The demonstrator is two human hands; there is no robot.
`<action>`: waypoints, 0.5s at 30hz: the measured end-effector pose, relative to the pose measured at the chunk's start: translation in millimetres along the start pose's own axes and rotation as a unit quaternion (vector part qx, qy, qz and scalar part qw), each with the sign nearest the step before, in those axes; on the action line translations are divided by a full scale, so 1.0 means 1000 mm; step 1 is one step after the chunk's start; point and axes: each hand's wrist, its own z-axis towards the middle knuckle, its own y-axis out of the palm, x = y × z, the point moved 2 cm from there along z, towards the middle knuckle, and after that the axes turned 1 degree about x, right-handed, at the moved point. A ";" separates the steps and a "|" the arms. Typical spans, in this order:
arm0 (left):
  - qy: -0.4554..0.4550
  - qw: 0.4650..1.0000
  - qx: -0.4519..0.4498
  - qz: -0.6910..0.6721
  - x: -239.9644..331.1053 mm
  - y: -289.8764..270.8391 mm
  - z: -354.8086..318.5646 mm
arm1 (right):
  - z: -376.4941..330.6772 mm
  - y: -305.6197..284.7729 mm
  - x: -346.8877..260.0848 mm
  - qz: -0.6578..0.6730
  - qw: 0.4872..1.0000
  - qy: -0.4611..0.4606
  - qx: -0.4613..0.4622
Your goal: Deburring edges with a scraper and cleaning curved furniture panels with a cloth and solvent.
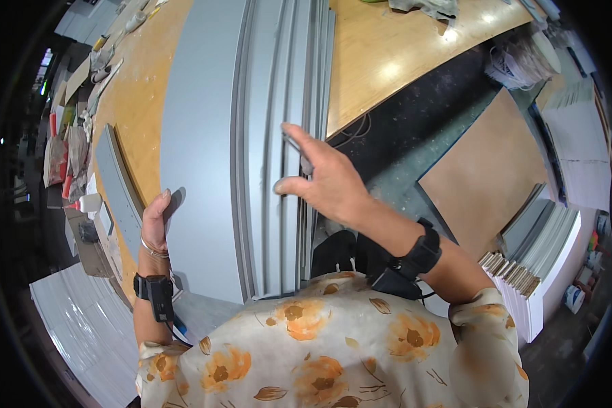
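Note:
A long, flat grey panel (200, 149) lies lengthwise in front of me on a wooden table. Along its right side runs a stack of narrower grey panels (258, 163) with raised, ridged edges. My left hand (155, 228) grips the wide panel's left edge, thumb above it and the other fingers hidden beneath. Over the stack's right edge, my right hand (330, 180) has its thumb and forefinger spread apart, their tips at the ridged panels. The remaining fingers of that hand are mostly hidden, with something small and grey showing beside them.
The wooden table (143, 88) carries a curved grey strip (119, 177) and a white bottle with a red nozzle (88, 203) at left. A brown board (486, 173) lies to the right, near stacked white and grey panels (544, 251). White panels (81, 326) stand at lower left.

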 end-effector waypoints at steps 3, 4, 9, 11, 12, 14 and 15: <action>-0.024 1.000 -0.007 -0.007 0.002 0.002 0.000 | 0.002 -0.004 0.002 0.004 1.000 -0.022 0.006; -0.021 1.000 -0.002 -0.004 0.003 -0.004 0.001 | 0.002 -0.010 0.003 0.036 0.999 0.013 0.000; -0.085 0.992 -0.046 0.081 0.007 -0.018 0.014 | -0.002 -0.031 0.044 0.128 0.985 0.108 0.034; -0.053 0.991 -0.052 0.107 0.018 0.005 0.011 | 0.000 -0.032 0.051 0.114 0.989 0.092 0.027; -0.029 0.989 -0.055 0.133 0.025 0.016 0.010 | 0.004 -0.034 0.049 0.105 0.991 0.086 0.017; -0.033 0.987 -0.065 0.142 0.035 0.017 0.011 | 0.015 -0.036 0.039 0.102 0.992 0.071 -0.021; -0.035 0.981 -0.091 0.169 0.039 0.020 0.013 | 0.024 -0.038 0.033 0.102 0.992 0.065 -0.023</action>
